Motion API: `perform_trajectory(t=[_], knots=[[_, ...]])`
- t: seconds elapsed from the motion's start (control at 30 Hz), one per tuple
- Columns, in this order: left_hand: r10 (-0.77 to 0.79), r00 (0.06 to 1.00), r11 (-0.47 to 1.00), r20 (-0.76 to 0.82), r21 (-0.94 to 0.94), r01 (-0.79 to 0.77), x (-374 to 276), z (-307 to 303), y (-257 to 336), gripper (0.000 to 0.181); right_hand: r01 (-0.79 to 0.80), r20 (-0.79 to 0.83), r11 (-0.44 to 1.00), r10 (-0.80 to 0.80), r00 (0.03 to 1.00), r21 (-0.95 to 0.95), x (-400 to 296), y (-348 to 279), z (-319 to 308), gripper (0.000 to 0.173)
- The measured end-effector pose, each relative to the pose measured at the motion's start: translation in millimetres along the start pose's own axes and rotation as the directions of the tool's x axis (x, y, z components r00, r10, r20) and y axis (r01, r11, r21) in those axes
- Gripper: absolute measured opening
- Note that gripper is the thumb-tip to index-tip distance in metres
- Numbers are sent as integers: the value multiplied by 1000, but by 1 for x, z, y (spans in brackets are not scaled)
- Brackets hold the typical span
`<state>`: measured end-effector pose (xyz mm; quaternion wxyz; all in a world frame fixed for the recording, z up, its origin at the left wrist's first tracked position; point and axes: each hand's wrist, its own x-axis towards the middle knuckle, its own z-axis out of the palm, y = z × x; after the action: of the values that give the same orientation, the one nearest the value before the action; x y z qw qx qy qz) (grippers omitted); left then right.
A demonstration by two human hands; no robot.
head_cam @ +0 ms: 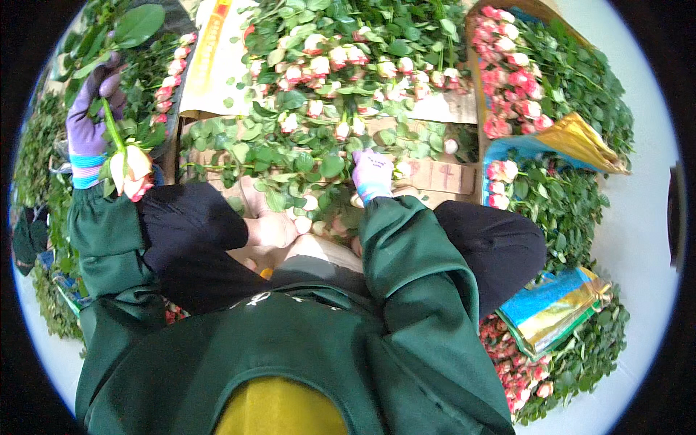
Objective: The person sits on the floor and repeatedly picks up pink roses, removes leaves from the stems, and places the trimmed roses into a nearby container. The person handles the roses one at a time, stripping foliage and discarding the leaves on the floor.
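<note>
My left hand (95,117), in a lilac knit glove with a blue-striped cuff, is raised at the left. It grips the green stem of a cut rose (130,169), whose cream and pink head hangs down beside the cuff. Broad rose leaves (140,26) stick up above the fingers. In the middle, my right hand (374,172), gloved alike, reaches down among loose rose stems with curled fingers. A pale rose head (402,169) lies just right of it. The fingertips are hidden, so any grip there cannot be made out. Leafy stems (293,162) lie left of that hand.
A heap of pink-and-white roses (321,65) lies ahead on pale sheeting (209,65). Rose bunches (511,81) line the right side, with blue and gold wrapping (560,310). More roses (173,73) stand at the left. Marked cardboard (443,175) lies between my bent knees.
</note>
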<state>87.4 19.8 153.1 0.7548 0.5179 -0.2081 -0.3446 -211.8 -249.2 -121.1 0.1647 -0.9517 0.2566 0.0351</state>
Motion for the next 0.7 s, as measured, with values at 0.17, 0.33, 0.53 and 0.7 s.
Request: perform_trajectory(t=[0.17,0.33,0.53,0.7], knots=[[81,997,994,-8,-70,-81,6,-15,3,36,-117,125,980,97,987,163,15,22,-97,18],[114,992,983,52,-152,-105,0,-15,9,31,-97,-106,995,101,989,36,1,86,-232,28],[181,976,974,122,-162,-161,-5,-5,8,37,-115,-128,422,505,853,899,-48,141,-356,21],[166,937,933,306,-356,-49,2,-17,-5,40,96,-379,414,684,623,905,-36,155,-391,13]])
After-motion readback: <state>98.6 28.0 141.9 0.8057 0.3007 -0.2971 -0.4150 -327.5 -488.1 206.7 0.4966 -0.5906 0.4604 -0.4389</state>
